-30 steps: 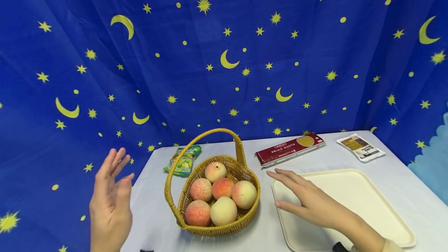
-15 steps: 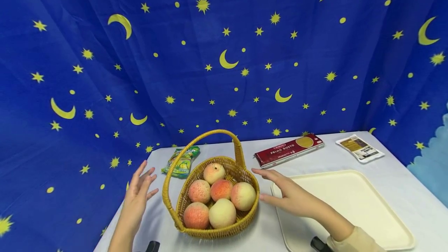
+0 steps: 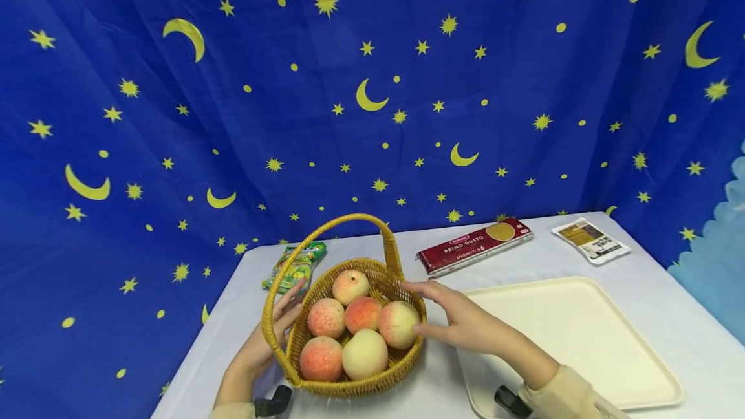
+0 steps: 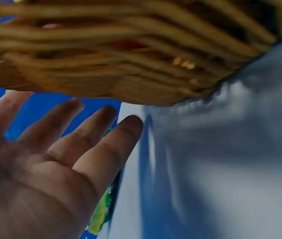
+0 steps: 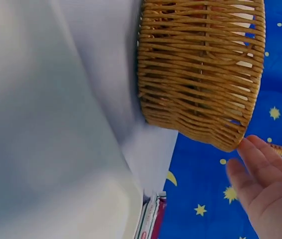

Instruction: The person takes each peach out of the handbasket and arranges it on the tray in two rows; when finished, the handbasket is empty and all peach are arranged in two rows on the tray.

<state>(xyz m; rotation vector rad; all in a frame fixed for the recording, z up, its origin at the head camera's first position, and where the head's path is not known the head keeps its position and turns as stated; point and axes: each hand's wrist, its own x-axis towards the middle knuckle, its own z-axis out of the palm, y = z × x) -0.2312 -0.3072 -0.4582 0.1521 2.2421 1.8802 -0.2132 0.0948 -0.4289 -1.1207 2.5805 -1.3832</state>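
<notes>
A brown wicker basket [image 3: 349, 388] with a tall arched handle stands on the table and holds several pink-and-cream peaches [image 3: 365, 354]. My left hand [image 3: 262, 341] is at its left side, partly behind the handle in the head view. In the left wrist view the fingers [image 4: 108, 159] stretch out under the basket's woven wall, and I cannot tell if they touch it. At the right side, my right hand [image 3: 465, 322] has its fingertips at the rim, thumb near the rightmost peach. The right wrist view shows extended fingers [image 5: 255, 157] meeting the rim's edge.
A cream tray [image 3: 582, 341] lies to the right, under my right forearm. Behind are a red spaghetti pack [image 3: 474, 247] and a white-and-brown packet [image 3: 590, 241]. A green snack bag [image 3: 299, 264] lies behind the basket's left side. A blue star-patterned curtain [image 3: 326, 115] hangs behind the table.
My left hand has come down and rightward to the basket's left side. My right hand has moved left to its right rim. The basket stays in place on the table.
</notes>
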